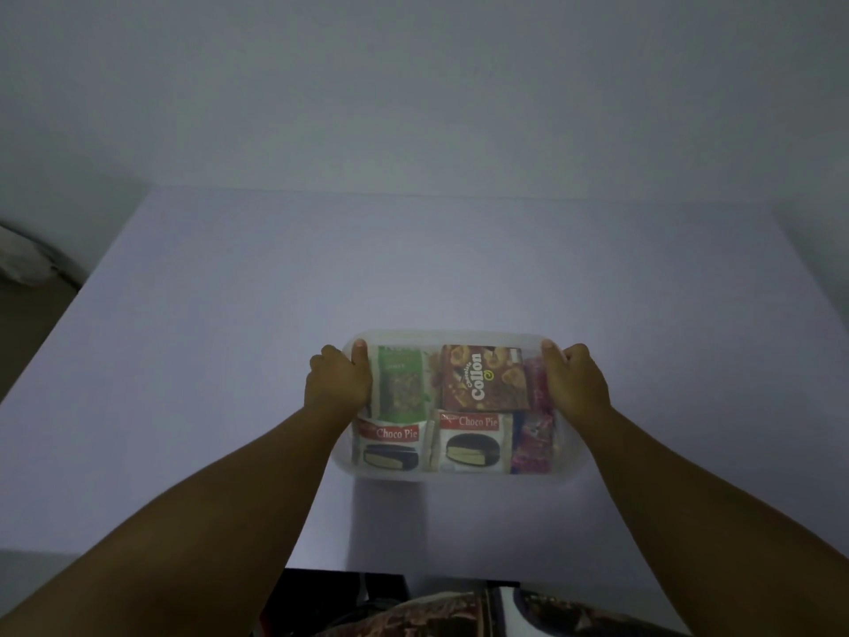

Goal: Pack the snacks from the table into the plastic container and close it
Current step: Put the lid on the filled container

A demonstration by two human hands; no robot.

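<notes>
Plastic container (pixel 459 473) sits on the table (pixel 229 314), near its front edge, with snacks (two Choco Pie packs, a Collon box (pixel 484 378)) visible through the lid. Left hand (pixel 337 383) and right hand (pixel 576 383) clamp fingers on opposite short ends, thumbs on top, likely pressing the lid to seat it.
</notes>
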